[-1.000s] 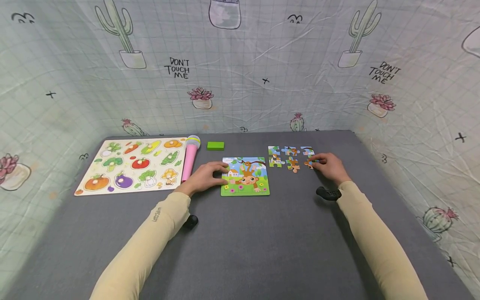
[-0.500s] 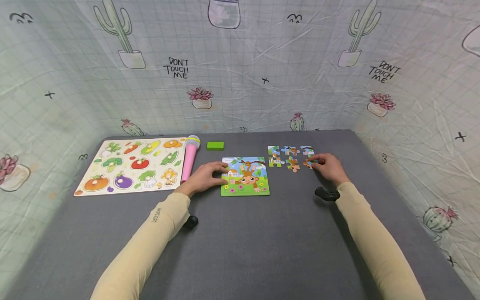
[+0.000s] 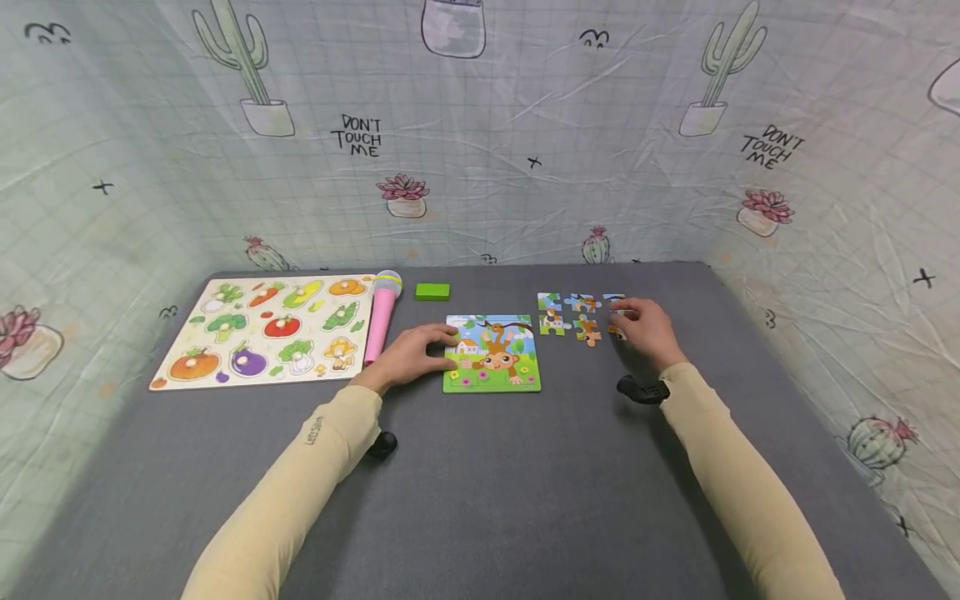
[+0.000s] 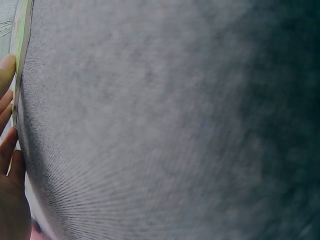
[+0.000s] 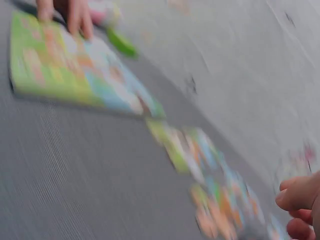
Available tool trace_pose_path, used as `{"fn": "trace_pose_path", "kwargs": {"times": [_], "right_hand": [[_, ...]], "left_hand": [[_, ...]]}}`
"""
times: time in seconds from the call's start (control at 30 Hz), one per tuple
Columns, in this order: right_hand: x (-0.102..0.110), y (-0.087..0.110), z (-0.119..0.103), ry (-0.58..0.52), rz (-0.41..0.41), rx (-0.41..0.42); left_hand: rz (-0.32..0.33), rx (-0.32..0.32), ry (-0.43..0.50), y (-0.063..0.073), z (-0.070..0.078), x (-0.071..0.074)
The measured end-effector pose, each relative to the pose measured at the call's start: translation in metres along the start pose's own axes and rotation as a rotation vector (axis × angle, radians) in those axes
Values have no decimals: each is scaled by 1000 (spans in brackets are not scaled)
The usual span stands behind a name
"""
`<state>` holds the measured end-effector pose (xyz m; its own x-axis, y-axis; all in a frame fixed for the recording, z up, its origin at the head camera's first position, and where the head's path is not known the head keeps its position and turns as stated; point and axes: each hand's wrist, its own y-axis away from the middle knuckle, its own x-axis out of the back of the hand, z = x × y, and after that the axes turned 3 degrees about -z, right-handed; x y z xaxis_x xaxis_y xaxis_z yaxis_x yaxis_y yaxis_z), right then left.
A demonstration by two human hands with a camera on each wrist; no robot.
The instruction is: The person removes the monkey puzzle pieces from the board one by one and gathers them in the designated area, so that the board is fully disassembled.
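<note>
A person in cream sleeves [image 3: 738, 467] has both arms stretched over a dark grey table [image 3: 510, 475]. The monkey puzzle [image 3: 498, 382] lies flat near the middle, its picture showing a brown monkey dangling upside down from a branch, with a little house and flowers around it. The left hand [image 3: 408, 357] rests at the puzzle's left edge, its grip spread, thumb and fingers touching the border at separate spots. Just beyond the right edge of the puzzle sit jigsaw pieces [image 3: 587, 331] in two rows, spaced apart and face up, carrying bits of a similar scene. Over the rightmost of these is the right hand [image 3: 651, 329], its grip loosely bent and slightly parted between thumb and forefinger; whether the tips touch a piece I can't make out from here. A black device [image 3: 642, 390] sticks out at that wrist. Off to the person's left lies a vegetable puzzle board [image 3: 258, 343], with a pink toy microphone [image 3: 381, 323] along its right side, grey head pointing away. A green block [image 3: 432, 292] lies farther back, between the microphone and the pieces. Behind everything, a pale curtain [image 3: 540, 208] printed with cacti and "DON'T TOUCH ME" surrounds the table.
</note>
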<state>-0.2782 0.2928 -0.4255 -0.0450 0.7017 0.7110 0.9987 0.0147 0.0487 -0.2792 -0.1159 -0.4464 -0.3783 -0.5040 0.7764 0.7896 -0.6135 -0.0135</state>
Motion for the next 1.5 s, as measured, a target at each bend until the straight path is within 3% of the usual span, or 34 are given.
{"fn": "trace_pose_path", "kwargs": {"times": [0.27,0.53,0.73,0.97,1.23,1.5], "right_hand": [[-44,14,-72,-178,-199,107],[-99,34,-115,-192,-396,211],[-124,38,-123,-126,-389,281],[-135,41,-126,-66,-353,312],[-142,43,-135,143,-332,512],[-146,41,-141,227,-381,456]], "left_hand": [[5,-1,-11,-1,1,-1],[7,-1,-11,-2,3,-1],[46,-47,-48,-1,3,0],[-3,-28,-48,0,5,2],[-55,-30,-30,4,6,6],[-98,-16,-17,5,4,9]]}}
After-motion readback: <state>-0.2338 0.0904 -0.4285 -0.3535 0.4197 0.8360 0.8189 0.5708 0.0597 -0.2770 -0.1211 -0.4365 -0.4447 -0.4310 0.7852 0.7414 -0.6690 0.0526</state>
